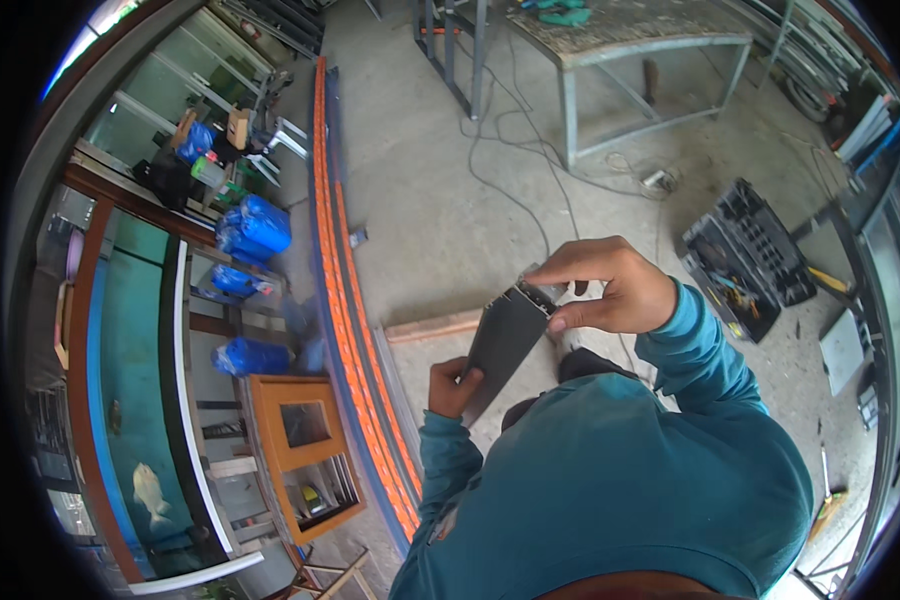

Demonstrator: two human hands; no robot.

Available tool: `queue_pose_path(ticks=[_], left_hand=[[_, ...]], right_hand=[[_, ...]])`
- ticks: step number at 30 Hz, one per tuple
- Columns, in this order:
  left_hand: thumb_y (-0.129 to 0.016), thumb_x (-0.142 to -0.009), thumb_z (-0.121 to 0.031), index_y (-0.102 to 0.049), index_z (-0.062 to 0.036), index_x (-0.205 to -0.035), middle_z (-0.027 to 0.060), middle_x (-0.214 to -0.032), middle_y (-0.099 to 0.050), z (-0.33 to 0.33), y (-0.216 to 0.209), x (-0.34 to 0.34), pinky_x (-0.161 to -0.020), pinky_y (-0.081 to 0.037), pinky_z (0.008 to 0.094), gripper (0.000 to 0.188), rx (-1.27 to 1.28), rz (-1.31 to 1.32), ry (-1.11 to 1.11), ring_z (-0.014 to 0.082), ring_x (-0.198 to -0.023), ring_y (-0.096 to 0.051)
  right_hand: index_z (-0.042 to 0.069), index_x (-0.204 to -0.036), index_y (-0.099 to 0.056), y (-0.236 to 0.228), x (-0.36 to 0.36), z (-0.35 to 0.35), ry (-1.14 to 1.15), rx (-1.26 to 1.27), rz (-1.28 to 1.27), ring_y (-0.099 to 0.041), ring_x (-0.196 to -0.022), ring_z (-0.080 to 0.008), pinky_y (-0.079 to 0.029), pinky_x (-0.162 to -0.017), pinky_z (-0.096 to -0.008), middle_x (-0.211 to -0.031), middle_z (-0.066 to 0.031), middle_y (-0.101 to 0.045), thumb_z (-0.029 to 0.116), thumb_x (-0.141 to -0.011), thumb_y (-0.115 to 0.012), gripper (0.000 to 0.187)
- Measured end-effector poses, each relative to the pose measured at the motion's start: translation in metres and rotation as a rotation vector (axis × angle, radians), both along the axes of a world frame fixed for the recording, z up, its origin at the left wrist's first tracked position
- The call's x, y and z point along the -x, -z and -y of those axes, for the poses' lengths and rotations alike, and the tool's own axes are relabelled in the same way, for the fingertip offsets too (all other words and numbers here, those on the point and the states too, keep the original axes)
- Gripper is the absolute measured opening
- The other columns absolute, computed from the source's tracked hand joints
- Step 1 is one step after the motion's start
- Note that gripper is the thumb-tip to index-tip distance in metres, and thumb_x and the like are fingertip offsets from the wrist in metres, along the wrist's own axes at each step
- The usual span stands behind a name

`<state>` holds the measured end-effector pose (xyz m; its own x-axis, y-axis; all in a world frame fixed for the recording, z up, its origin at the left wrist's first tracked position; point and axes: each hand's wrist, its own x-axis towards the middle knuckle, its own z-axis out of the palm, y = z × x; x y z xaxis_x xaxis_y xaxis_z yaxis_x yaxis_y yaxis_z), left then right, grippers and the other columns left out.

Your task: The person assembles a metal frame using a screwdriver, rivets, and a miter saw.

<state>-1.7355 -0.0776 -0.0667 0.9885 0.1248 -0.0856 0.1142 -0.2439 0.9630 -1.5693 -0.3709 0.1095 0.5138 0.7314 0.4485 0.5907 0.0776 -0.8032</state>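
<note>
A long dark grey rectangular metal profile (503,343) slants up and away in front of my body. My left hand (452,388) is closed round its lower left side, with the thumb lying on the flat face. At the upper end, my right hand (618,287) grips the profile between thumb and fingers. A small silvery piece (540,291) shows at that open end, between my right fingertips. I cannot tell whether it is separate or part of the profile. The lower end of the profile is hidden by my sleeve and body.
Long orange-striped profiles (342,260) lie along the floor at left, beside a wooden-framed cabinet (260,425) and a fish tank (130,370). An open black toolbox (690,262) stands at right. Cables (505,185) trail toward a metal-legged workbench (570,90). A wooden strip (430,328) lies near my left hand.
</note>
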Motion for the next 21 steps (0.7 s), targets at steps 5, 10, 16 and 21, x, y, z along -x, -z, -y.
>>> queue_pose_path(ticks=[5, 10, 16, 21], left_hand=[[-0.076, -0.084, -0.031, -0.072, 0.0091, -0.098, 0.0131, -0.084, -0.074, -0.055, -0.006, -0.119, -0.075, -0.053, 0.0338, 0.043, 0.073, -0.082, -0.058, 0.0173, -0.081, -0.068], [-0.077, -0.083, -0.029, -0.073, 0.0080, -0.100, 0.0142, -0.087, -0.074, -0.115, 0.017, -0.261, -0.076, -0.054, 0.0338, 0.041, 0.063, -0.043, -0.016, 0.0192, -0.083, -0.069], [-0.079, -0.081, -0.026, -0.074, 0.0057, -0.104, 0.0147, -0.091, -0.075, -0.215, 0.027, -0.469, -0.084, -0.053, 0.0344, 0.040, -0.026, -0.054, 0.109, 0.0199, -0.090, -0.070], [-0.083, -0.077, -0.024, -0.074, 0.0036, -0.106, 0.0188, -0.094, -0.076, -0.288, -0.013, -0.633, -0.087, -0.055, 0.0350, 0.041, -0.169, -0.039, 0.108, 0.0231, -0.091, -0.073]], right_hand=[[0.005, -0.112, -0.072, -0.016, -0.135, -0.063, -0.020, -0.046, 0.039, -0.071, -0.086, -0.0235, -0.056, -0.066, -0.0317, -0.100, -0.0122, -0.073, 0.018, -0.075, -0.087, 0.042], [0.004, -0.111, -0.071, -0.009, -0.256, -0.108, 0.075, 0.048, -0.074, -0.071, -0.081, -0.0262, -0.057, -0.061, -0.0331, -0.097, -0.0138, -0.073, 0.021, -0.083, -0.081, 0.034], [0.002, -0.108, -0.072, 0.017, -0.418, -0.197, 0.219, 0.055, 0.017, -0.072, -0.077, -0.0251, -0.057, -0.060, -0.0329, -0.094, -0.0139, -0.073, 0.017, -0.086, -0.078, 0.027], [-0.002, -0.102, -0.070, 0.010, -0.550, -0.270, 0.517, 0.047, -0.465, -0.068, -0.081, -0.0151, -0.054, -0.075, -0.0286, -0.086, -0.0113, -0.071, 0.006, -0.087, -0.072, 0.017]])
